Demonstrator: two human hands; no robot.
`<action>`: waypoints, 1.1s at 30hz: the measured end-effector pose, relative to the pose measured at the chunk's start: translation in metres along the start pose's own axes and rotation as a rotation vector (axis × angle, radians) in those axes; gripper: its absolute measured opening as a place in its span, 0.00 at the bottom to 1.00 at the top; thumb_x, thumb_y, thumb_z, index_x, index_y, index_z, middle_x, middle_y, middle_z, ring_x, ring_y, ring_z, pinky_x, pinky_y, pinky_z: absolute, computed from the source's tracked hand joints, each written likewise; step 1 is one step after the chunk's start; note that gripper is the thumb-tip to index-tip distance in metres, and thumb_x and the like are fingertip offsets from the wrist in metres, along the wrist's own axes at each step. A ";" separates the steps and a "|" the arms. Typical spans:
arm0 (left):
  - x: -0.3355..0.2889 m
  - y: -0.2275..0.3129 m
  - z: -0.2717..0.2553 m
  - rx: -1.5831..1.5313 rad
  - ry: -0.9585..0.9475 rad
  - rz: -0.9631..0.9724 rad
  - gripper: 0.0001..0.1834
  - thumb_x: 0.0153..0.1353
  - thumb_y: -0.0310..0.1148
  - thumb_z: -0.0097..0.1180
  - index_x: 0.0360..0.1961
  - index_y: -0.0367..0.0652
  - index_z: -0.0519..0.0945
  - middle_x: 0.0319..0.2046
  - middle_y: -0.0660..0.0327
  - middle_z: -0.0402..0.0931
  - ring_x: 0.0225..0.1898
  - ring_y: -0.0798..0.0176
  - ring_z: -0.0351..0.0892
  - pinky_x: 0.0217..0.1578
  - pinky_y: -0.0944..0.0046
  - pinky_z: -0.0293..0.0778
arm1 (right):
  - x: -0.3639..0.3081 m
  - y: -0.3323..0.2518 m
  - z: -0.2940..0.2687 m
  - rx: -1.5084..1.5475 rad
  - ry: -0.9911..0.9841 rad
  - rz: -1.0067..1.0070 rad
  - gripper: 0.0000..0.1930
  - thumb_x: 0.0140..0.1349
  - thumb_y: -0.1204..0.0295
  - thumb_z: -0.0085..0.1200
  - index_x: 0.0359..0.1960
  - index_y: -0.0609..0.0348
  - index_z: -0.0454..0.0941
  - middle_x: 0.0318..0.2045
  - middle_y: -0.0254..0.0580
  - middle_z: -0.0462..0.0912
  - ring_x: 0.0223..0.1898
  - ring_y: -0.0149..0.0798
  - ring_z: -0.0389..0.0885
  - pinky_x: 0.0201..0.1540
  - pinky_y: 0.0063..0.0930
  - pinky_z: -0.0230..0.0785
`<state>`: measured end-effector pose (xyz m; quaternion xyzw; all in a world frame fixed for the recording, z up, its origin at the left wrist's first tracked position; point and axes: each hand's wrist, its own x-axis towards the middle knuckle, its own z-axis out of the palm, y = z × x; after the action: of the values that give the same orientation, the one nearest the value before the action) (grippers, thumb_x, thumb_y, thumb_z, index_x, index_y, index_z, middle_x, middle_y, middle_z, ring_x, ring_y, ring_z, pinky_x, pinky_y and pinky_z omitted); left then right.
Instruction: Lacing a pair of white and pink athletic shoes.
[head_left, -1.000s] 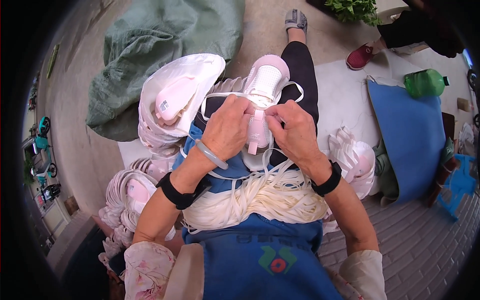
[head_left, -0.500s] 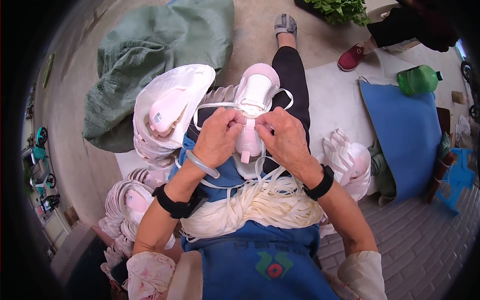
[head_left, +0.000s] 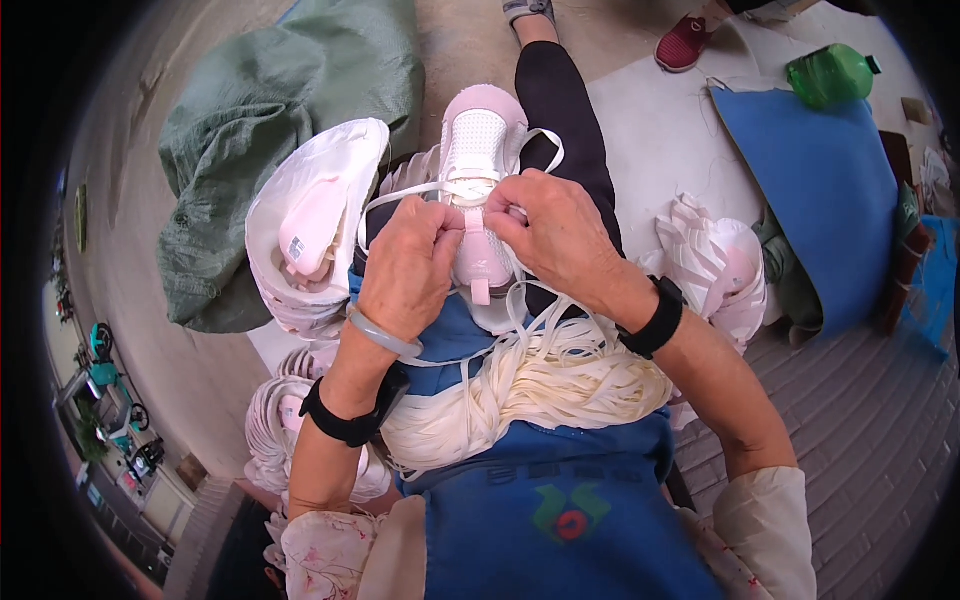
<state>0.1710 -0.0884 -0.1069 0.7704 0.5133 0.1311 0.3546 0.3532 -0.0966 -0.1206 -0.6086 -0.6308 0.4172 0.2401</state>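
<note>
Comparing with 1 second ago, both hands have crept up the shoe (head_left: 480, 170) on the lap, so lacing seems to have advanced. The left hand (head_left: 410, 265) and right hand (head_left: 555, 235) each pinch the lace (head_left: 420, 195) over the shoe's middle, touching it.

A blue apron (head_left: 560, 500) with a red-and-green emblem covers the lap. Pale rolled sleeves (head_left: 760, 520), the left seemingly floral; black wristbands (head_left: 655, 320), one grey bangle (head_left: 380, 335), black trousers (head_left: 560, 110).
</note>
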 end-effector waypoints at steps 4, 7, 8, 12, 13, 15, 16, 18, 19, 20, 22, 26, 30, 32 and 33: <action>0.004 -0.005 -0.002 -0.201 -0.122 -0.130 0.03 0.60 0.23 0.53 0.35 0.37 0.73 0.28 0.65 0.68 0.27 0.72 0.67 0.28 0.71 0.67 | -0.002 0.007 -0.003 0.036 -0.036 -0.027 0.06 0.54 0.70 0.54 0.27 0.59 0.80 0.28 0.48 0.77 0.31 0.52 0.78 0.34 0.44 0.70; 0.003 -0.005 0.000 -0.361 -0.157 -0.240 0.04 0.58 0.21 0.52 0.34 0.34 0.74 0.29 0.59 0.67 0.29 0.65 0.68 0.34 0.67 0.67 | -0.009 0.013 0.001 0.037 0.013 -0.119 0.06 0.54 0.71 0.57 0.31 0.60 0.80 0.27 0.44 0.76 0.27 0.46 0.77 0.31 0.35 0.68; 0.002 -0.006 0.001 -0.392 -0.149 -0.261 0.04 0.58 0.21 0.53 0.34 0.34 0.74 0.30 0.60 0.67 0.29 0.67 0.67 0.34 0.69 0.67 | -0.009 0.014 0.003 0.040 0.019 -0.120 0.06 0.54 0.71 0.57 0.31 0.60 0.80 0.27 0.44 0.76 0.27 0.46 0.77 0.31 0.35 0.68; -0.003 -0.004 0.012 -0.351 0.015 -0.227 0.04 0.57 0.21 0.54 0.35 0.35 0.74 0.27 0.63 0.68 0.24 0.71 0.67 0.28 0.71 0.68 | -0.010 0.015 0.008 -0.024 0.058 -0.180 0.06 0.53 0.72 0.56 0.32 0.60 0.80 0.28 0.44 0.76 0.28 0.47 0.78 0.31 0.37 0.70; -0.003 -0.003 0.013 -0.351 0.016 -0.227 0.04 0.57 0.21 0.54 0.35 0.35 0.74 0.27 0.63 0.68 0.24 0.71 0.67 0.28 0.71 0.68 | -0.010 0.015 0.007 -0.037 0.063 -0.198 0.06 0.53 0.73 0.56 0.32 0.60 0.80 0.28 0.44 0.76 0.28 0.47 0.78 0.31 0.37 0.70; -0.002 -0.001 0.013 -0.452 0.059 -0.351 0.04 0.57 0.21 0.55 0.35 0.36 0.75 0.24 0.64 0.70 0.22 0.73 0.67 0.26 0.72 0.68 | -0.011 0.014 0.007 -0.068 0.060 -0.202 0.06 0.53 0.73 0.56 0.32 0.60 0.80 0.28 0.44 0.76 0.28 0.47 0.78 0.31 0.38 0.70; -0.002 -0.002 0.013 -0.451 0.063 -0.353 0.04 0.57 0.21 0.55 0.35 0.36 0.75 0.24 0.64 0.70 0.22 0.73 0.67 0.26 0.72 0.68 | -0.012 0.013 0.008 -0.097 0.054 -0.209 0.07 0.53 0.73 0.56 0.33 0.60 0.80 0.28 0.44 0.75 0.29 0.47 0.78 0.30 0.38 0.71; -0.002 -0.003 0.012 -0.377 0.049 -0.249 0.05 0.57 0.21 0.55 0.35 0.37 0.75 0.23 0.64 0.71 0.21 0.74 0.67 0.25 0.72 0.68 | -0.015 0.009 0.007 -0.106 0.037 -0.209 0.06 0.53 0.73 0.56 0.33 0.59 0.80 0.28 0.44 0.75 0.28 0.47 0.78 0.29 0.37 0.71; -0.002 -0.003 0.011 -0.378 0.052 -0.249 0.05 0.57 0.21 0.55 0.35 0.37 0.75 0.23 0.64 0.71 0.21 0.74 0.67 0.25 0.72 0.68 | -0.016 0.008 0.006 -0.118 0.023 -0.203 0.06 0.53 0.74 0.55 0.32 0.59 0.80 0.29 0.44 0.75 0.28 0.47 0.78 0.29 0.37 0.71; -0.002 -0.002 0.011 -0.363 0.052 -0.243 0.05 0.56 0.21 0.56 0.35 0.37 0.75 0.23 0.64 0.71 0.21 0.73 0.67 0.25 0.72 0.68 | -0.016 0.008 0.006 -0.119 0.021 -0.205 0.06 0.53 0.74 0.55 0.32 0.59 0.80 0.29 0.44 0.75 0.28 0.47 0.78 0.29 0.37 0.71; -0.002 0.000 0.010 -0.351 0.054 -0.238 0.05 0.56 0.21 0.56 0.35 0.37 0.75 0.23 0.64 0.71 0.21 0.73 0.67 0.25 0.72 0.68 | -0.015 0.009 0.007 -0.149 0.021 -0.238 0.05 0.53 0.74 0.56 0.32 0.59 0.79 0.30 0.44 0.75 0.28 0.47 0.78 0.28 0.36 0.71; -0.005 0.011 0.009 -0.299 0.149 -0.209 0.07 0.56 0.21 0.56 0.36 0.37 0.75 0.28 0.62 0.70 0.23 0.70 0.69 0.26 0.71 0.69 | -0.007 0.008 0.002 -0.129 0.087 -0.306 0.04 0.51 0.73 0.56 0.24 0.61 0.75 0.25 0.44 0.73 0.25 0.46 0.78 0.27 0.39 0.71; -0.013 0.024 0.007 -0.052 0.184 0.024 0.09 0.55 0.23 0.57 0.39 0.39 0.77 0.32 0.57 0.68 0.25 0.60 0.73 0.27 0.66 0.70 | -0.009 -0.003 -0.042 0.172 0.138 -0.164 0.03 0.49 0.76 0.55 0.23 0.63 0.78 0.19 0.40 0.71 0.19 0.35 0.71 0.24 0.29 0.64; -0.013 0.023 0.012 -0.043 0.172 0.052 0.13 0.53 0.23 0.60 0.41 0.43 0.78 0.30 0.59 0.69 0.25 0.63 0.69 0.27 0.67 0.68 | -0.018 -0.006 -0.051 0.194 0.020 -0.167 0.01 0.52 0.78 0.56 0.25 0.64 0.79 0.21 0.32 0.70 0.20 0.23 0.64 0.22 0.19 0.57; -0.011 0.023 0.012 -0.021 0.151 0.086 0.12 0.53 0.24 0.60 0.40 0.43 0.79 0.29 0.59 0.69 0.26 0.60 0.71 0.28 0.65 0.69 | -0.020 -0.005 -0.053 0.193 0.013 -0.175 0.01 0.52 0.78 0.56 0.25 0.64 0.79 0.21 0.32 0.70 0.20 0.23 0.64 0.22 0.19 0.57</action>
<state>0.1891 -0.1082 -0.0974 0.7760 0.5036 0.2090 0.3170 0.3957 -0.1031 -0.0841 -0.5281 -0.6368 0.4495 0.3370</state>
